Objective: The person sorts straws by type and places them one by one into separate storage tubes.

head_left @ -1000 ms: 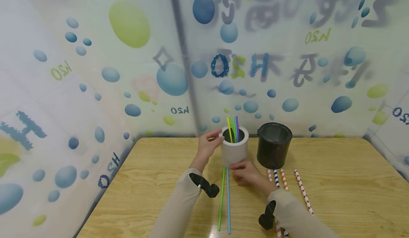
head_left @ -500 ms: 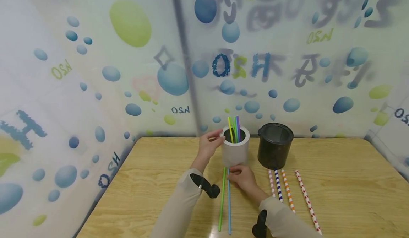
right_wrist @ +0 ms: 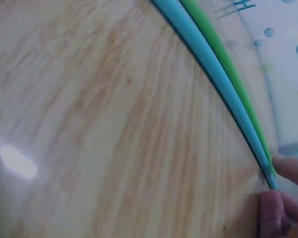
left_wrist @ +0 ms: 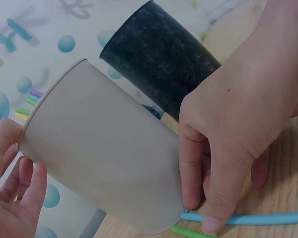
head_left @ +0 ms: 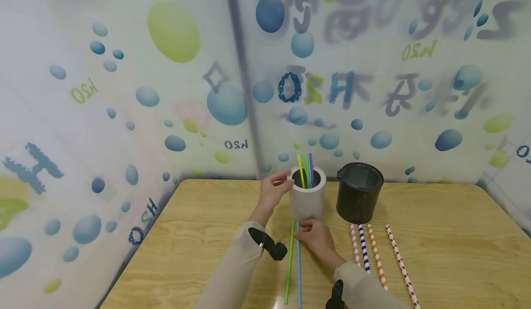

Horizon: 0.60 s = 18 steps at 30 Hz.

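A light grey cup (head_left: pixel 307 203) stands near the back of the table, several coloured straws (head_left: pixel 307 170) poking out of its top. At its left rim, my left hand (head_left: pixel 274 191) holds the cup with thumb and fingertips. Just in front of the cup, my right hand (head_left: pixel 317 239) pinches the far end of a blue straw (head_left: pixel 299 272) that lies on the table. Along its left side runs a green straw (head_left: pixel 289 272). The left wrist view shows the right thumb over the blue straw (left_wrist: pixel 268 218), close to the cup's base.
A black cup (head_left: pixel 358 198) stands right of the grey one. In front of it lie patterned straws: pink-striped (head_left: pixel 354 244), blue-striped (head_left: pixel 363 249), orange-striped (head_left: pixel 376 258) and red-dotted (head_left: pixel 402 265). Behind the wooden table (head_left: pixel 199 235) hangs a printed curtain (head_left: pixel 199 161).
My right hand has moved slightly left and toward me, from the cup's base onto the blue straw's end, and its forearm uncovers more patterned straws. The left hand stays at the rim.
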Each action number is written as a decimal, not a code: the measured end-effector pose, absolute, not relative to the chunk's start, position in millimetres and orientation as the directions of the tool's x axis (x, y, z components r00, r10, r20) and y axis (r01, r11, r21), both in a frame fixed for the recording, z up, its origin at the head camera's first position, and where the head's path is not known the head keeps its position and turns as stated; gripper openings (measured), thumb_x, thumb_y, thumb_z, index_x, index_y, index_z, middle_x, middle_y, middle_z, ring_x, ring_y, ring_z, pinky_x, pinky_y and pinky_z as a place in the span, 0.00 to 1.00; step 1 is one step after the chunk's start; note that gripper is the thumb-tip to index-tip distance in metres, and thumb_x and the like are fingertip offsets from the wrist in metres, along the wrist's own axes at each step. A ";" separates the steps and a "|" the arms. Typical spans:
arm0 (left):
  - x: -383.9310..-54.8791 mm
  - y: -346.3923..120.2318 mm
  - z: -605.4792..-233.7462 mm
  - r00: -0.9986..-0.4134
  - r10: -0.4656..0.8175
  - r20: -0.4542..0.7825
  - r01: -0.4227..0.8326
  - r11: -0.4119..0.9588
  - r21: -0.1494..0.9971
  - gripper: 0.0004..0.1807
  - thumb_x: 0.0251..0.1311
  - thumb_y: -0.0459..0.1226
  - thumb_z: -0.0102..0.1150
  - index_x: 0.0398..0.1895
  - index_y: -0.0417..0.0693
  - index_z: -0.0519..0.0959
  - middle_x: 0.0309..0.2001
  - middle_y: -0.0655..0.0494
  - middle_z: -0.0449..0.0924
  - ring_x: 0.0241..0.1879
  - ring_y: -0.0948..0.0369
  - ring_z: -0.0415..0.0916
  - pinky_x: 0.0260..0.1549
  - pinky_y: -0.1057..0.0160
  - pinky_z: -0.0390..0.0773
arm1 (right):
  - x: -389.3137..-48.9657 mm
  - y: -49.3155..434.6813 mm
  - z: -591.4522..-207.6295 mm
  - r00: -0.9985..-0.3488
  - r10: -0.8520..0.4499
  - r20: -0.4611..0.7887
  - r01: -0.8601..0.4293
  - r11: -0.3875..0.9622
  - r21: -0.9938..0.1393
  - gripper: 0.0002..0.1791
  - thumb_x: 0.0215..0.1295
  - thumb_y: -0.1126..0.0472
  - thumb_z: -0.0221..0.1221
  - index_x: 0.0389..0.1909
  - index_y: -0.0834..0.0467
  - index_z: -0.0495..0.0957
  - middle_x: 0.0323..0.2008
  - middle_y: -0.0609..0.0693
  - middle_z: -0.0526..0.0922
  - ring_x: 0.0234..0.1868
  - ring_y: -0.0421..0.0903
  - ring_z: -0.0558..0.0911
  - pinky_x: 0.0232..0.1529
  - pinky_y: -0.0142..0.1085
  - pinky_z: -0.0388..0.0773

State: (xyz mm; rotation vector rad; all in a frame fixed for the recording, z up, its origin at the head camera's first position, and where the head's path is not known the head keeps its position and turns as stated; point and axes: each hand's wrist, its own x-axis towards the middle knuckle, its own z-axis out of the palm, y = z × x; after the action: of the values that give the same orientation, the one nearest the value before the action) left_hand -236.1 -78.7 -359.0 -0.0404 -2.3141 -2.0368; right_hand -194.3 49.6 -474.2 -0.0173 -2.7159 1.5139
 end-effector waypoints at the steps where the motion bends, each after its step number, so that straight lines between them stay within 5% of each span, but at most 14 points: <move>1: -236.6 -78.6 -359.3 -0.998 -0.017 0.060 0.058 0.127 0.990 0.18 0.55 0.30 0.59 0.51 0.34 0.76 0.48 0.38 0.73 0.41 0.56 0.71 0.41 0.61 0.77 | -193.6 49.4 -473.5 -0.999 0.027 0.023 -0.005 0.531 -0.847 0.17 0.44 0.60 0.70 0.35 0.63 0.81 0.25 0.47 0.78 0.27 0.42 0.74 0.27 0.35 0.72; 18: -261.4 -82.9 -391.4 -0.998 -0.025 0.062 0.059 0.120 0.991 0.18 0.54 0.36 0.62 0.50 0.45 0.79 0.48 0.47 0.74 0.44 0.55 0.71 0.42 0.61 0.77 | -192.2 47.4 -470.3 -0.999 0.030 0.036 -0.012 0.567 -0.824 0.18 0.39 0.65 0.68 0.36 0.64 0.80 0.25 0.47 0.78 0.27 0.43 0.75 0.29 0.37 0.73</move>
State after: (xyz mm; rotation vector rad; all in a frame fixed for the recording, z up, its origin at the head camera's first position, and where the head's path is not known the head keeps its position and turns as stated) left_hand -261.4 -82.9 -391.4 -0.0346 -2.3030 -2.0426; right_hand -192.2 47.4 -470.3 -0.0153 -2.7402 1.4415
